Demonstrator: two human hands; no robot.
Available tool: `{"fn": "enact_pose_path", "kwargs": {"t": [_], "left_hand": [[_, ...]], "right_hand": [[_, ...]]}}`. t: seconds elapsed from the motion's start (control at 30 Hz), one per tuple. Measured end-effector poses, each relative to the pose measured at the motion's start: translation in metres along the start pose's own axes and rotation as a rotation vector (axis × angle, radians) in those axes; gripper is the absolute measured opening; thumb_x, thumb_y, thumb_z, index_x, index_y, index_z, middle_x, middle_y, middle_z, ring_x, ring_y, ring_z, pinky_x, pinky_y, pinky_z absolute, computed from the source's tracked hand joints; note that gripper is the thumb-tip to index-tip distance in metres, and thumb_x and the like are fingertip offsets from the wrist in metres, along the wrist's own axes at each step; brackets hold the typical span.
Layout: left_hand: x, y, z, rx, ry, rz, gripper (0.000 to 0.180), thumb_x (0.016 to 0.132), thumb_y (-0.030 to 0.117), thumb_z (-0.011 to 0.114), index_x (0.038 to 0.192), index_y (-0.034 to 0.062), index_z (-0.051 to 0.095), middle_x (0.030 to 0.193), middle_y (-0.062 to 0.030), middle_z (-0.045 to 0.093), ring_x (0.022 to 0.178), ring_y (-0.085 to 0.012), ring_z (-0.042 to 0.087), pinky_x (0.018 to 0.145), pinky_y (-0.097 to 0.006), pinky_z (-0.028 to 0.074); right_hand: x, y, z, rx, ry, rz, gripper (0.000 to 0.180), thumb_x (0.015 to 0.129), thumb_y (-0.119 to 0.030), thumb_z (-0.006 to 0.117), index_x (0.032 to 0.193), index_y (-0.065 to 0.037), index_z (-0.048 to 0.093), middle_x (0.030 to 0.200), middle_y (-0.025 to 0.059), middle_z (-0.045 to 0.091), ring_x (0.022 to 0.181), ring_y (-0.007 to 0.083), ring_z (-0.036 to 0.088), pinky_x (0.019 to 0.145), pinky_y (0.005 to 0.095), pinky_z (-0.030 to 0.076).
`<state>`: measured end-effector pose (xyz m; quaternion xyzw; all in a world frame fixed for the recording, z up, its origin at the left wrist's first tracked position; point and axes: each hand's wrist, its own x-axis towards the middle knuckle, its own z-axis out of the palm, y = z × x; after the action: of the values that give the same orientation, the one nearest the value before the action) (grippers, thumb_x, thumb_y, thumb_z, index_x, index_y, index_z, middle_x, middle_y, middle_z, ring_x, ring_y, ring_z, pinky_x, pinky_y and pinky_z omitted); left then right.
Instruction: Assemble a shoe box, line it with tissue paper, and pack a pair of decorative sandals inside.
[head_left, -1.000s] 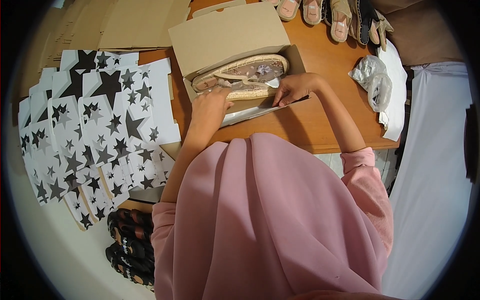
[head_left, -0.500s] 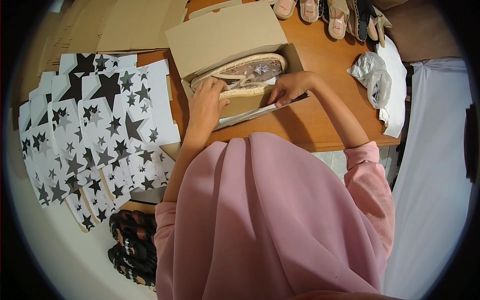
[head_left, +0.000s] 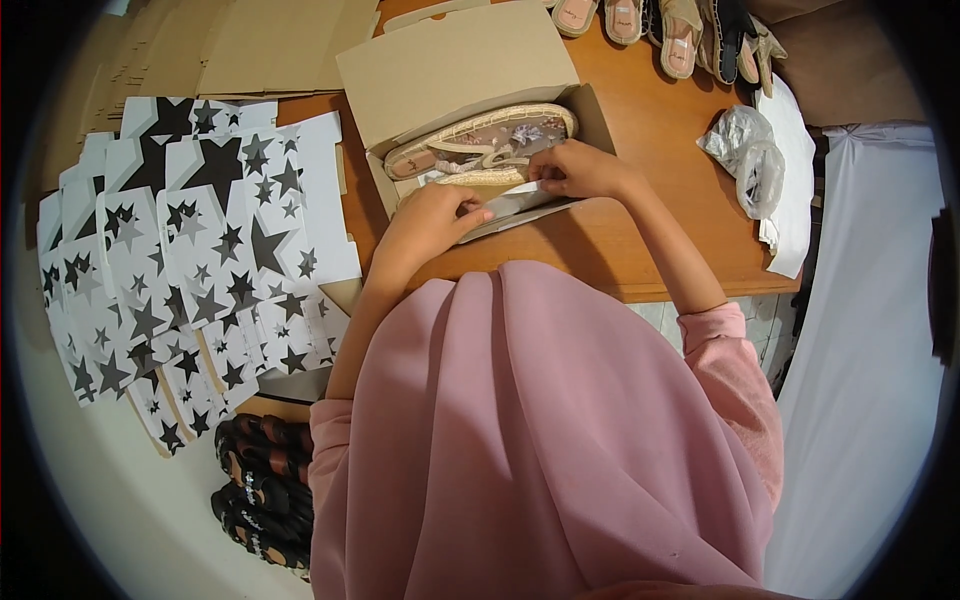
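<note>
An open brown cardboard shoebox (head_left: 455, 70) stands on the table with its lid raised at the far side. Inside lies a pair of espadrilles (head_left: 505, 140) with straw-coloured braided edges and a flowered insole. A sheet of white paper (head_left: 515, 203) runs along the box's near side, partly over the nearer shoe. My right hand (head_left: 580, 170) pinches the paper's upper edge at the right. At the near left corner, my left hand (head_left: 430, 228) is curled, thumb and fingers closed on the paper's left end.
Star-patterned white cards (head_left: 210, 230) lie overlapped at left, below stacked flat cardboard (head_left: 270, 50). Several slippers (head_left: 680, 40) line the table's far edge. A crumpled plastic bag (head_left: 745, 150) sits at right on white paper. Black sandals (head_left: 260, 490) lie lower left.
My left hand has come off the shoe toward the box's near left edge. My right hand has moved up and slightly left, lifting the white paper's edge.
</note>
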<state>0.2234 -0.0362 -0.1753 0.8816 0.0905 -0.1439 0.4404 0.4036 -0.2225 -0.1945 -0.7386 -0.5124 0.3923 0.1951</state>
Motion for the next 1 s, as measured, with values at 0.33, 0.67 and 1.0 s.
{"fn": "enact_pose_path", "kwargs": {"t": [0.33, 0.67, 1.0], "left_hand": [[0.008, -0.007, 0.015, 0.418, 0.205, 0.054, 0.022, 0.077, 0.026, 0.067, 0.086, 0.0067, 0.07, 0.075, -0.0157, 0.065, 0.076, -0.0328, 0.063, 0.067, -0.042, 0.048], [0.005, -0.012, 0.016, 0.402, 0.383, 0.057, 0.026, 0.074, 0.033, 0.07, 0.078, 0.0079, 0.065, 0.07, -0.0109, 0.063, 0.072, -0.0308, 0.061, 0.063, -0.042, 0.046], [0.014, -0.016, 0.014, 0.389, 0.486, 0.153, 0.019, 0.072, 0.015, 0.071, 0.09, 0.0107, 0.064, 0.096, -0.0024, 0.062, 0.099, -0.0234, 0.053, 0.086, -0.038, 0.039]], "right_hand": [[-0.014, -0.014, 0.004, -0.235, 0.269, -0.042, 0.02, 0.073, -0.011, 0.07, 0.09, -0.004, 0.06, 0.078, 0.0083, 0.066, 0.075, 0.0258, 0.064, 0.07, 0.0375, 0.048], [0.001, -0.004, -0.011, -0.256, 0.175, 0.112, 0.014, 0.074, -0.014, 0.065, 0.088, -0.009, 0.065, 0.083, 0.0113, 0.066, 0.083, 0.0284, 0.062, 0.074, 0.0392, 0.048], [0.005, -0.001, -0.006, -0.233, 0.176, 0.161, 0.013, 0.076, -0.012, 0.065, 0.087, -0.006, 0.065, 0.085, 0.0132, 0.065, 0.086, 0.0302, 0.061, 0.075, 0.0396, 0.047]]}}
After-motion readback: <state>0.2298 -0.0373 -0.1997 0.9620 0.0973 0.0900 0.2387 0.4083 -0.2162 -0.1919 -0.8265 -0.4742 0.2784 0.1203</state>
